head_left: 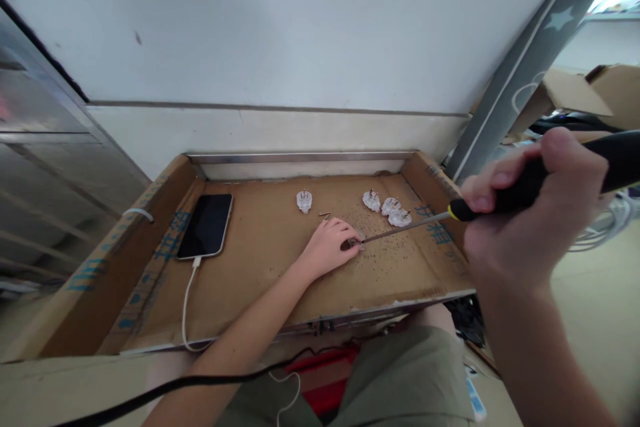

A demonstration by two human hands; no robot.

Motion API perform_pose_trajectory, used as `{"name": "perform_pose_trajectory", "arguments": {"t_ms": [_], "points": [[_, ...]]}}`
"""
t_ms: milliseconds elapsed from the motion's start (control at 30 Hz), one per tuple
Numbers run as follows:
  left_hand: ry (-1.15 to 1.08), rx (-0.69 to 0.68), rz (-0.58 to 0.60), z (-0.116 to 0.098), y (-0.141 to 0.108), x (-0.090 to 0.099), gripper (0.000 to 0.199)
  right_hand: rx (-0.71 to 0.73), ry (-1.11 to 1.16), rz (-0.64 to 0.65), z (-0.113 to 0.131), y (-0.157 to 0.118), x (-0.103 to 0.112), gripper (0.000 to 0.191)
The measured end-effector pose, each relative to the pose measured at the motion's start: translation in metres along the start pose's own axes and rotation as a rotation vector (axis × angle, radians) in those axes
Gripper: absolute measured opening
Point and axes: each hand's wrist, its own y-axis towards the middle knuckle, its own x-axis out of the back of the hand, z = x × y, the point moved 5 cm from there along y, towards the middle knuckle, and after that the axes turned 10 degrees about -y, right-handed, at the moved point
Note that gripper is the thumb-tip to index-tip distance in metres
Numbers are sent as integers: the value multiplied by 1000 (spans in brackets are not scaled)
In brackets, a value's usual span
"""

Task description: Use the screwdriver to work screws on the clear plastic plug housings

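My right hand grips the black handle of a screwdriver with a yellow collar. Its long shaft slants down to the left, and the tip reaches a small clear plug at my left fingertips. With fingers curled, my left hand pins that plug to the cardboard and hides much of it. Just behind the hand lies a small metal pin. One clear plug piece with upright prongs sits further back. A cluster of similar plug pieces rests back right.
Cardboard with raised sides lines the work surface. Tiny dark bits are scattered right of my left hand. A phone lies at left with a white cable. A black cord crosses below my left forearm.
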Motion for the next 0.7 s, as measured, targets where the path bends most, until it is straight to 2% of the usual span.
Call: {"name": "perform_pose_trajectory", "arguments": {"t_ms": [200, 433, 500, 567, 633, 700], "points": [[-2, 3, -4, 0, 0, 0, 14, 9, -10, 20, -1, 0, 1, 20], [2, -6, -8, 0, 0, -1, 13, 90, 16, 264, 4, 0, -13, 18], [-6, -2, -7, 0, 0, -1, 13, 87, 31, 380, 3, 3, -17, 32], [-18, 5, -2, 1, 0, -1, 13, 20, 43, 578, 0, 5, -24, 44], [-28, 14, 0, 1, 0, -1, 13, -51, 77, 730, -2, 7, -28, 46], [-37, 19, 5, 2, 0, -2, 13, -78, 123, 800, -2, 9, -29, 43]]}}
